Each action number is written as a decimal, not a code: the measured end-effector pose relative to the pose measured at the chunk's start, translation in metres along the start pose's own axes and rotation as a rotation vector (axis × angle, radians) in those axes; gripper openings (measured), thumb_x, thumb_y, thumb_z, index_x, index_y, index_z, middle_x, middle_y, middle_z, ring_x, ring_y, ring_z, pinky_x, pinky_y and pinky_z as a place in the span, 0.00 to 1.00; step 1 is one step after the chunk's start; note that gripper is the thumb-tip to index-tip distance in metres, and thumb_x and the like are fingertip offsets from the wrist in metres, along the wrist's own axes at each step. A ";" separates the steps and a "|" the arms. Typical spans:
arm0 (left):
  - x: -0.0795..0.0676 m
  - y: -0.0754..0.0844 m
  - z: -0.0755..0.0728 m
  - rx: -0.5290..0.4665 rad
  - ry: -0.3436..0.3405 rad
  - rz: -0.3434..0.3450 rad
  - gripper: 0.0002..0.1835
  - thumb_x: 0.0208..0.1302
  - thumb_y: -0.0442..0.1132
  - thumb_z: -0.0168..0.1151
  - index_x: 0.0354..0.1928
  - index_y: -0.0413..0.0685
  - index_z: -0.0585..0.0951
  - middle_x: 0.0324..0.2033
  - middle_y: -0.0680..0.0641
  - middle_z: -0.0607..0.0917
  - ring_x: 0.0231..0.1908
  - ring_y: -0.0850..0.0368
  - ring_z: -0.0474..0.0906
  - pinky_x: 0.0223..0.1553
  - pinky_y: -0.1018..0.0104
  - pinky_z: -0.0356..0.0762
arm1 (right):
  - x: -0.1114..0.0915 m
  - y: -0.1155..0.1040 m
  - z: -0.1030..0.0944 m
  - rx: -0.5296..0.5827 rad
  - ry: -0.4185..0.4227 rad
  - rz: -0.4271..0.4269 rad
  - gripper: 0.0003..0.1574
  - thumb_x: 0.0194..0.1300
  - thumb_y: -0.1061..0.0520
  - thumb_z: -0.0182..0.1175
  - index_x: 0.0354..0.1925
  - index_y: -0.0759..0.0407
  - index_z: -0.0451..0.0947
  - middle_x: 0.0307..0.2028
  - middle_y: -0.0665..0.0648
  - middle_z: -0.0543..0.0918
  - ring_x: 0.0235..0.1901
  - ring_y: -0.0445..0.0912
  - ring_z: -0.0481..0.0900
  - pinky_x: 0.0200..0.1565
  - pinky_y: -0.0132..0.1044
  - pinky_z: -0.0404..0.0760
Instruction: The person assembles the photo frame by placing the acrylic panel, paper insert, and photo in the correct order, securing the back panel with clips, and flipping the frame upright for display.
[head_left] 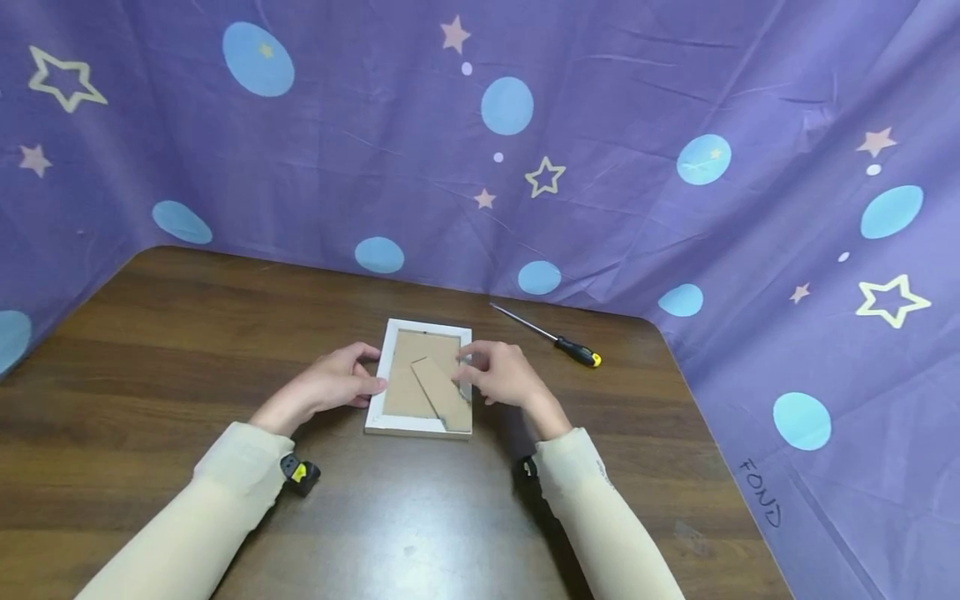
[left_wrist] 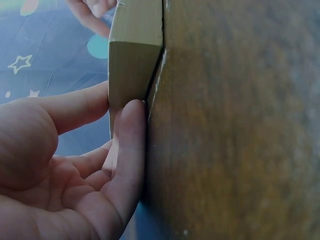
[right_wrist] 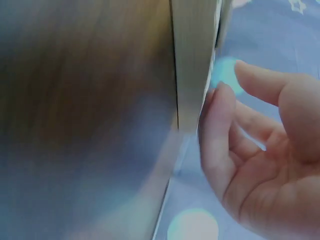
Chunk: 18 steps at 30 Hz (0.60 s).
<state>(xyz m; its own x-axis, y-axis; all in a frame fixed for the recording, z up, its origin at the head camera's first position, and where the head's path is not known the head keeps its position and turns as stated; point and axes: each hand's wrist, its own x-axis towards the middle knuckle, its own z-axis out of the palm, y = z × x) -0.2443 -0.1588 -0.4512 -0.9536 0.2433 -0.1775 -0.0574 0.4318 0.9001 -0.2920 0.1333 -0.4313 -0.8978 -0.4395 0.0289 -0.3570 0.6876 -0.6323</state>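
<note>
While left hand (head_left: 337, 382) pinches picture frame (head_left: 405, 387) beneath its thumb, right hand (head_left: 501, 375), fingers loosely parted, grips nothing; steady left pressure should help.

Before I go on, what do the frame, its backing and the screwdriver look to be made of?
Frame: probably wood or fibreboard; white, painted-looking rim, plain tan sides.
Backing: likely fibreboard or cardboard; flat, matte, even brown.
Screwdriver shaft: likely metal, from its slim silvery look.
Screwdriver handle: probably plastic, perhaps rubberised; black with a yellow end.
</note>
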 end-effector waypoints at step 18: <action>-0.003 0.001 -0.002 0.005 -0.008 -0.015 0.36 0.73 0.36 0.67 0.75 0.28 0.62 0.39 0.38 0.84 0.37 0.52 0.86 0.44 0.59 0.90 | -0.016 0.112 -0.092 -0.403 0.277 0.058 0.22 0.70 0.57 0.66 0.58 0.67 0.83 0.51 0.69 0.84 0.55 0.66 0.78 0.60 0.62 0.75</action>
<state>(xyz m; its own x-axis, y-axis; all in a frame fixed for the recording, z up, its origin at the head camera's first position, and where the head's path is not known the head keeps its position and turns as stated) -0.2418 -0.1611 -0.4487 -0.9502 0.2437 -0.1941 -0.0700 0.4400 0.8953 -0.3411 0.2702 -0.4315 -0.9344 -0.2613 0.2422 -0.3269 0.8991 -0.2910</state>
